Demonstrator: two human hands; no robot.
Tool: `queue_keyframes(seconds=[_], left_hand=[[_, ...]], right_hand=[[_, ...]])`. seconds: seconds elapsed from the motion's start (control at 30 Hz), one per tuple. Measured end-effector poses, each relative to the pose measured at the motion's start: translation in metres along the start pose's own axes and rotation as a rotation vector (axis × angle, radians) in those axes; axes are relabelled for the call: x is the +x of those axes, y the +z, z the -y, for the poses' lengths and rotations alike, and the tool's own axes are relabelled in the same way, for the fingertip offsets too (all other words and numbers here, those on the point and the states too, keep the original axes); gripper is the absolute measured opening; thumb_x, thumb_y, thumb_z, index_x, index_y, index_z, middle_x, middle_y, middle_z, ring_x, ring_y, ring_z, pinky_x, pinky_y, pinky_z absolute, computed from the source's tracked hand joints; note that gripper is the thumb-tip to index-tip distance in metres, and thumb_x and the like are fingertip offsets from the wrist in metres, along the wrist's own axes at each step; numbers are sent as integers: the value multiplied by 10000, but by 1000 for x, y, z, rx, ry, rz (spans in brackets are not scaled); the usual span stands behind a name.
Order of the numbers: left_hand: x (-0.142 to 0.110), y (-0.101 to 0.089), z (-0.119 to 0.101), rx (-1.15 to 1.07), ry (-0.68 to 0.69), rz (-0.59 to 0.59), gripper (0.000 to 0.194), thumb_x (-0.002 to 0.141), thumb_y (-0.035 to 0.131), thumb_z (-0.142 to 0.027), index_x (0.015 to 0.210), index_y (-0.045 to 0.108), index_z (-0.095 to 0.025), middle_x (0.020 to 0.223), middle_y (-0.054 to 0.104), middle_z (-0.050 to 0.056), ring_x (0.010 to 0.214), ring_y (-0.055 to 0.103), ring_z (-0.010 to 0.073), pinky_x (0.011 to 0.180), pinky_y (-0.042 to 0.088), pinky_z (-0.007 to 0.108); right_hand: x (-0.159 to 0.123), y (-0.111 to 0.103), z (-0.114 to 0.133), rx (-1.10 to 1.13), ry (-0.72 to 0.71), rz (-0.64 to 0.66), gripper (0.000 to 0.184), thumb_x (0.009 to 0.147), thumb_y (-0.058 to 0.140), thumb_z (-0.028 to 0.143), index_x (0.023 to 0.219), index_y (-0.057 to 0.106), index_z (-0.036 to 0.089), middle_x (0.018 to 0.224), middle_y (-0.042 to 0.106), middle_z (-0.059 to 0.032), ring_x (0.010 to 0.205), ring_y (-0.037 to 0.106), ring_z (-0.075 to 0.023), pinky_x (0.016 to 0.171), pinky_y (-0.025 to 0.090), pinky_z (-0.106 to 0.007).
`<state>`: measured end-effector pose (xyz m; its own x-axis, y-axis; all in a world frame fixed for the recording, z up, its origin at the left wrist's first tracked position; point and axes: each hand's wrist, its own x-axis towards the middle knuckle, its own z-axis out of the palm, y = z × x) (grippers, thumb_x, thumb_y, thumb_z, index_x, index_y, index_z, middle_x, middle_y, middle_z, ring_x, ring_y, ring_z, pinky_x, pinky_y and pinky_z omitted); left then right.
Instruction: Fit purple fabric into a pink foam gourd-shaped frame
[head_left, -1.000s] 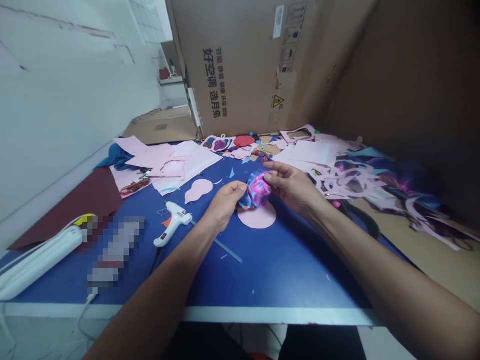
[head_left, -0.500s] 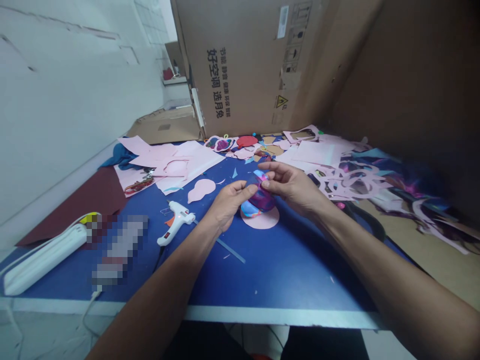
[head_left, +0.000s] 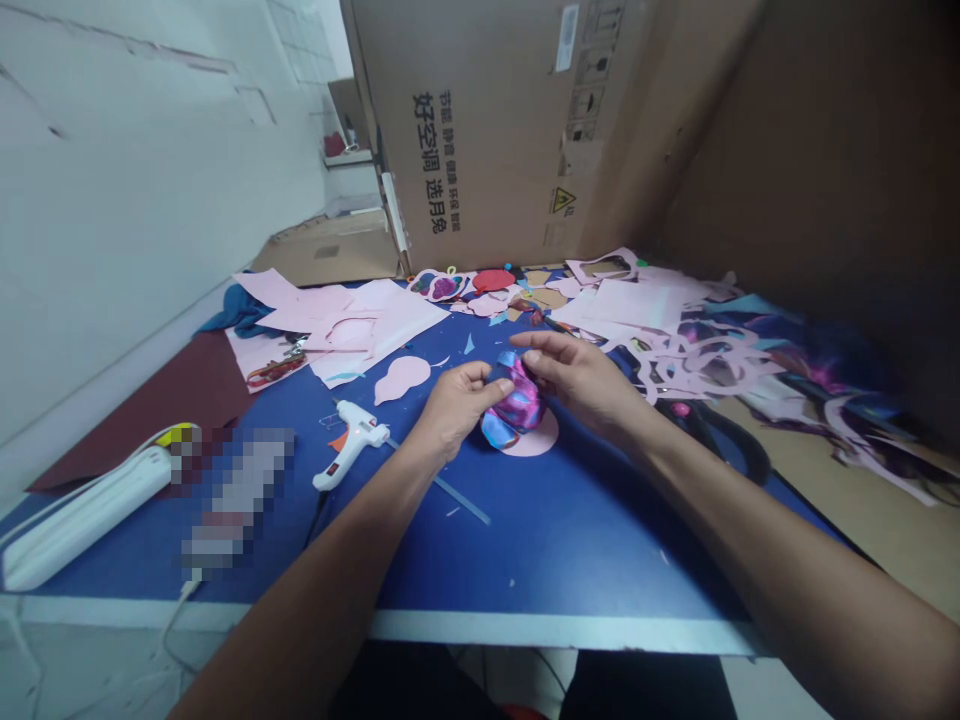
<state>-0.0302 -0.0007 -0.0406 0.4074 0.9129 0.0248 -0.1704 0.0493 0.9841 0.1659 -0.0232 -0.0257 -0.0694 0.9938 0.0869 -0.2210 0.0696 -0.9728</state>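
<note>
Between my hands is a shiny blue, pink and purple fabric piece [head_left: 523, 402], raised just over the table. My left hand [head_left: 459, 405] pinches its left edge between thumb and fingers. At its upper right edge, my right hand [head_left: 570, 372] has thumb and forefinger closed on the fabric, with the other fingers stretched out. Partly hidden below the fabric lies a pink rounded cutout [head_left: 541, 440]. A second pink gourd-shaped cutout [head_left: 403, 379] rests flat left of my hands. Beside my left forearm is a white glue gun [head_left: 351, 440] with a clear glue stick [head_left: 461, 498] in its back.
Pink paper sheets [head_left: 390, 315] and scissors [head_left: 277, 368] lie at the back left. Scraps and cut frames [head_left: 705, 365] pile up at the right. A large cardboard box [head_left: 495, 130] stands behind. A white power strip [head_left: 90, 520] lies at the front left.
The fabric piece has turned and opened out, showing more of its pink and purple face. My right hand has shifted slightly right along its edge; my left hand stays nearly in place.
</note>
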Motion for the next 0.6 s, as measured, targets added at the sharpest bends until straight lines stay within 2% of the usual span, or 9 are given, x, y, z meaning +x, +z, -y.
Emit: queue_keyframes(seconds=[0.13, 0.3, 0.37, 0.5, 0.6], left_hand=[[0, 0, 0, 9, 4, -16, 440, 670, 994, -452, 803, 681, -173, 729, 685, -13, 656, 602, 117, 675, 465, 253], [-4, 3, -3, 50, -8, 8, 436, 714, 976, -486, 857, 704, -176, 731, 659, -19, 634, 580, 116, 630, 436, 247], [-4, 3, -4, 51, 1, 13, 446, 721, 977, -499, 829, 686, -180, 718, 641, -26, 620, 564, 111, 614, 431, 244], [-1, 1, -4, -34, 51, -56, 414, 724, 971, -464, 822, 685, -181, 765, 689, -8, 669, 612, 123, 663, 496, 254], [2, -1, -4, -101, 65, -133, 376, 728, 960, -434, 849, 704, -185, 778, 701, -8, 667, 615, 123, 668, 521, 259]], right_hand=[[-1, 2, 0, -26, 60, 8, 572, 754, 962, 650, 1086, 816, 208, 846, 678, 9, 723, 572, -138, 668, 466, -291], [0, 5, -1, -76, 98, 3, 596, 528, 1098, 508, 883, 739, 193, 772, 677, 19, 667, 572, -137, 632, 452, -290], [-1, 5, -1, -56, 83, 16, 589, 545, 1087, 529, 875, 726, 199, 755, 664, 27, 659, 565, -137, 628, 446, -291], [-3, 5, 2, -43, 105, 79, 573, 691, 991, 648, 956, 743, 205, 790, 675, 22, 673, 561, -137, 636, 434, -291], [-4, 5, 1, -146, 145, 131, 560, 641, 1026, 606, 851, 715, 190, 728, 665, 19, 649, 543, -131, 634, 408, -289]])
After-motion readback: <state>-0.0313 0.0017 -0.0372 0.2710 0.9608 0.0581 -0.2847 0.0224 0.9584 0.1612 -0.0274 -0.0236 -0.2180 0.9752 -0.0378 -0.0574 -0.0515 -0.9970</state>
